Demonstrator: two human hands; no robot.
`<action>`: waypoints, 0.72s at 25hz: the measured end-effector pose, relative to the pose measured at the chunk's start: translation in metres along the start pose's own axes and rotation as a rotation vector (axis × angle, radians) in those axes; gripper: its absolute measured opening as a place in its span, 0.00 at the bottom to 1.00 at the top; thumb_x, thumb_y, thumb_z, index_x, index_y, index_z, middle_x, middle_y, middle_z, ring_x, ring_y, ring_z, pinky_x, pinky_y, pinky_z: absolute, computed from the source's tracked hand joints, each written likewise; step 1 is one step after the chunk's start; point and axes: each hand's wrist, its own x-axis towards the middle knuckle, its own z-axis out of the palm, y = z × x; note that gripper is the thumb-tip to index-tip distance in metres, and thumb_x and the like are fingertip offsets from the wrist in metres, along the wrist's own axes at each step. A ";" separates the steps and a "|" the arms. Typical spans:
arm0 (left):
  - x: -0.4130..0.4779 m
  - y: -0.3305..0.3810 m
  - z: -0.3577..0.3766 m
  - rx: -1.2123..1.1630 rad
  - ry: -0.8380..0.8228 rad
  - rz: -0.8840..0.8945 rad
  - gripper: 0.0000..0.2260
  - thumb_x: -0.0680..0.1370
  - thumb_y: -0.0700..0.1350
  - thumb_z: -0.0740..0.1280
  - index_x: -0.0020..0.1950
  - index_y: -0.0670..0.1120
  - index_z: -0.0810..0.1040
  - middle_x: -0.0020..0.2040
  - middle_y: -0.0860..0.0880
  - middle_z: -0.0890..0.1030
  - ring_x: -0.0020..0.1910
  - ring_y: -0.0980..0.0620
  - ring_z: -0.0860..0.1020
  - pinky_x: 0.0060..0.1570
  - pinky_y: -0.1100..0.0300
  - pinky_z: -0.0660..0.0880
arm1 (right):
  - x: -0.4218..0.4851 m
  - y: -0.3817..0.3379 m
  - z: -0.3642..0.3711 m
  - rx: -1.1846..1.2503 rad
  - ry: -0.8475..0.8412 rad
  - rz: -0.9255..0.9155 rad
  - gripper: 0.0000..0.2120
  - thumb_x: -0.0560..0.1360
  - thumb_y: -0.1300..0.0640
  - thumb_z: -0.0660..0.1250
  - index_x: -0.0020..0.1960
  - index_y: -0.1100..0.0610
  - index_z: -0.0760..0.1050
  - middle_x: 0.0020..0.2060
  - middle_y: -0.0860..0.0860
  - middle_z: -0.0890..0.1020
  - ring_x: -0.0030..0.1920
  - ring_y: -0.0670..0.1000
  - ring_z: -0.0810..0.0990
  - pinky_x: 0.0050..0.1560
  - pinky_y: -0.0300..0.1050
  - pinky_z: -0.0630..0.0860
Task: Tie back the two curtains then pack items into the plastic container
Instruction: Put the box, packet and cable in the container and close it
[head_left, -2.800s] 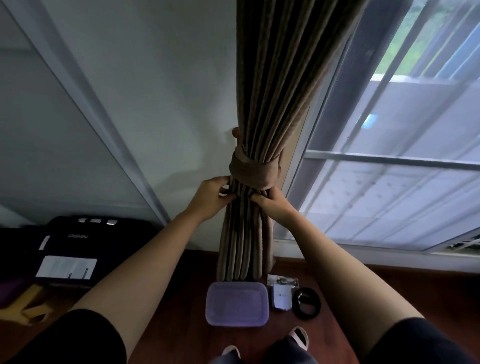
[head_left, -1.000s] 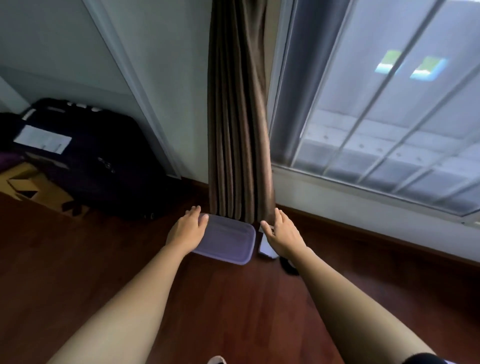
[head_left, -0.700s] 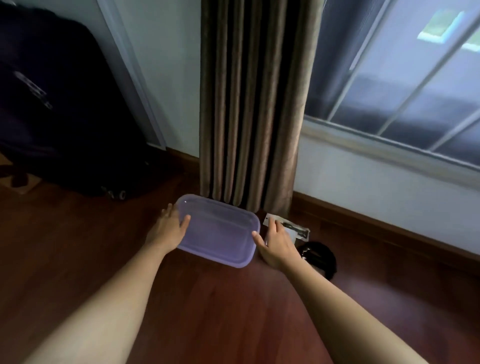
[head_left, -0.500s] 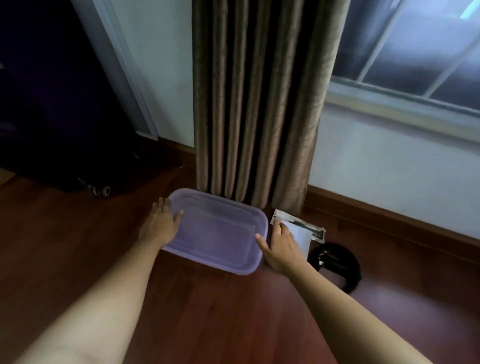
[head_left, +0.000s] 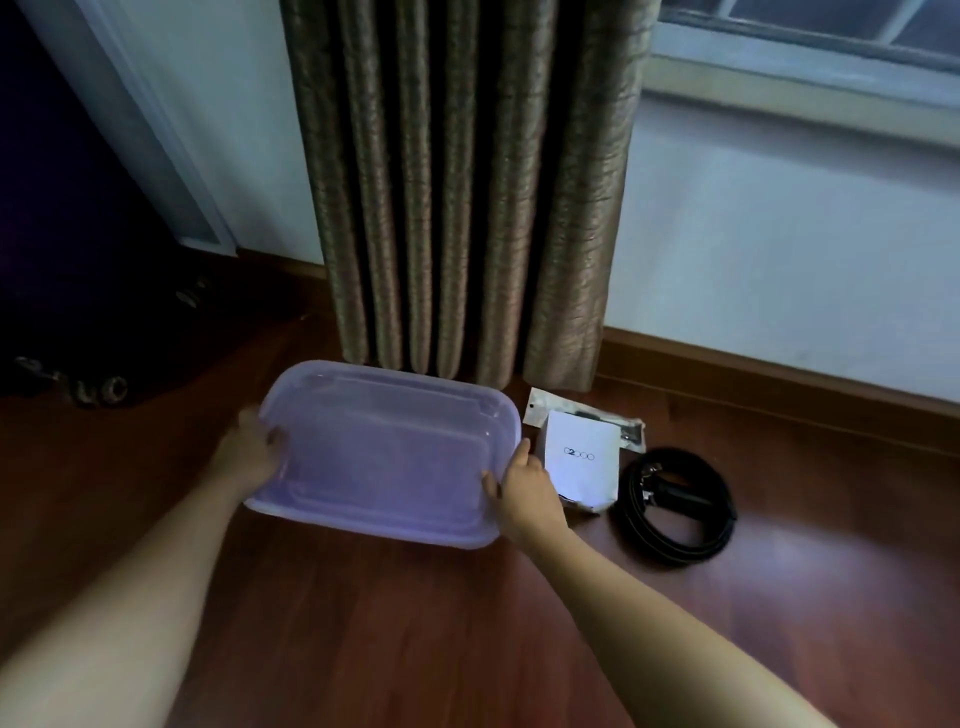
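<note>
Left hand (head_left: 249, 457): grasping the plastic container's (head_left: 389, 452) left end.
Right hand (head_left: 524, 493): grasping its right end.
Container: lying, apparently lidded, on the floor (head_left: 415, 623) just before the curtain (head_left: 467, 182) hem.
Risk: lid popping suddenly, the right hand knocking the white packet (head_left: 584, 462) just beside it.

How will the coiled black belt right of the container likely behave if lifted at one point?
The belt lies in loose loops on the floor, so it will probably uncoil and dangle rather than keep its shape. The metal buckle inside the coil likely makes that end hang heaviest. Its glossy surface may be somewhat slippery.
</note>
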 end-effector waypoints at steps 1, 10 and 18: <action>-0.001 0.000 -0.004 0.000 0.000 -0.036 0.24 0.81 0.46 0.58 0.74 0.41 0.55 0.69 0.35 0.66 0.65 0.34 0.69 0.58 0.43 0.69 | 0.000 -0.002 -0.001 0.012 -0.006 0.008 0.35 0.80 0.47 0.56 0.75 0.66 0.44 0.68 0.63 0.66 0.66 0.62 0.68 0.62 0.52 0.68; -0.063 -0.009 -0.054 -0.047 -0.343 -0.071 0.21 0.73 0.51 0.69 0.61 0.46 0.66 0.58 0.42 0.73 0.51 0.41 0.76 0.38 0.52 0.77 | -0.075 0.050 -0.021 0.230 -0.150 -0.007 0.39 0.77 0.48 0.62 0.76 0.58 0.42 0.73 0.60 0.56 0.72 0.60 0.61 0.69 0.49 0.61; -0.166 0.064 0.052 0.015 -0.804 0.080 0.14 0.73 0.40 0.68 0.56 0.44 0.67 0.36 0.44 0.77 0.32 0.49 0.76 0.37 0.53 0.78 | -0.188 0.218 -0.058 0.312 -0.047 0.088 0.38 0.70 0.40 0.65 0.75 0.49 0.53 0.66 0.53 0.69 0.68 0.53 0.65 0.66 0.46 0.64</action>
